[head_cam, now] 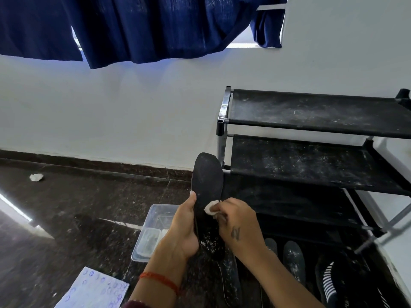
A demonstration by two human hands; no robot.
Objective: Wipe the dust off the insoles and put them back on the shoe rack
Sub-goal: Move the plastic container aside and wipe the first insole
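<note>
no readable text or brand, paper sheet (93, 290) bears blue scribbled loops, illegible, right hand (239, 223) tattoo unreadable

dark floor (89, 207), clear tub (153, 221), insoles (293, 261)

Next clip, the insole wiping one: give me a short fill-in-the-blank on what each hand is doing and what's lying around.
1. The left hand holds a black ____ upright.
2. The right hand presses a small white ____ against it.
3. A crumpled white scrap lies on the dark ____ near the wall.
4. The two upper shelves of the shoe rack are speckled with ____.

Missing words: insole; wipe; floor; dust
</note>
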